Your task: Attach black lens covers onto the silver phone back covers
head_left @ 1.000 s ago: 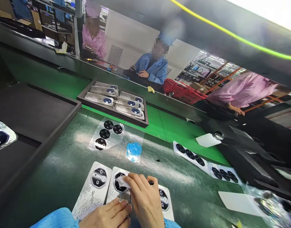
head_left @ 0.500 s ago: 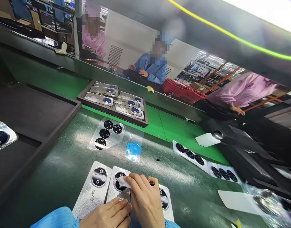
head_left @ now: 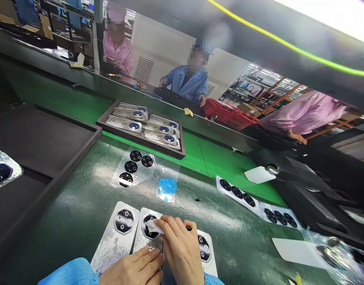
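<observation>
Phone cover [head_left: 143, 237] half-hidden under right hand [head_left: 182, 251]

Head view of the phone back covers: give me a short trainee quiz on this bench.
1. What does the right hand pinch against the camera ring of the middle phone back cover?
2. True or false: the dark tray holds covers with blue centres.
3. How many black discs lie on the clear sheet beside the blue film?

Key: 1. A white piece of wipe or film. 2. True. 3. Four.
</observation>
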Tool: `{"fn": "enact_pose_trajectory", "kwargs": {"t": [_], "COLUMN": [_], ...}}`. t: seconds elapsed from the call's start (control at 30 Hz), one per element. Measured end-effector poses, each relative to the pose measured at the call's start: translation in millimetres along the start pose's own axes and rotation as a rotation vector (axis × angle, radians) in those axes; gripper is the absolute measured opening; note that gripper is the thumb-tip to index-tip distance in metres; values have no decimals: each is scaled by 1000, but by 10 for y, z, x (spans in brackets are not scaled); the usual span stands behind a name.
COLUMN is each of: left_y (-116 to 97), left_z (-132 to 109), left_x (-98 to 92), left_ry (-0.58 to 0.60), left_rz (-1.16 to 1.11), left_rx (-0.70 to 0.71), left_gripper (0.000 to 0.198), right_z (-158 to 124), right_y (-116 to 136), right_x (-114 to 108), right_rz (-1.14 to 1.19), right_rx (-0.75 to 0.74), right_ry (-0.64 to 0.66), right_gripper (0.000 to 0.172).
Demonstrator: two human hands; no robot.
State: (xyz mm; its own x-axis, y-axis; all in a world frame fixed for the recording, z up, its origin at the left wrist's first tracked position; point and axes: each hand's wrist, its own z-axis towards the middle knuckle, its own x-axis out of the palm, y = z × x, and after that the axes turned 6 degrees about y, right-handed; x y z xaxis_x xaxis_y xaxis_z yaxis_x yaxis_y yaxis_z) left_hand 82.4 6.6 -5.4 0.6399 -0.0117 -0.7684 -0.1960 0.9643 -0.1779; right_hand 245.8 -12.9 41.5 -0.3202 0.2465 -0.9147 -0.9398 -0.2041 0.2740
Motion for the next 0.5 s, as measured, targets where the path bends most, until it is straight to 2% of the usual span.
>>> {"fn": "enact_pose_trajectory", "kwargs": {"t": [0.27,0.5], "left_y": [-6,8], "left_z": [-46,-67], "left_x": [7,52], "left_ry": [58,28], "left_rz": [-3,18], "left_rx": [-3,11], "left_gripper": [24,27], "right_z": [-7,-21], "right_y": [7,-8], "right_x": [11,15], "right_rz": [3,28], "right_rx": [20,46], "right_ry": [7,16], "right_gripper": [33,34]}}
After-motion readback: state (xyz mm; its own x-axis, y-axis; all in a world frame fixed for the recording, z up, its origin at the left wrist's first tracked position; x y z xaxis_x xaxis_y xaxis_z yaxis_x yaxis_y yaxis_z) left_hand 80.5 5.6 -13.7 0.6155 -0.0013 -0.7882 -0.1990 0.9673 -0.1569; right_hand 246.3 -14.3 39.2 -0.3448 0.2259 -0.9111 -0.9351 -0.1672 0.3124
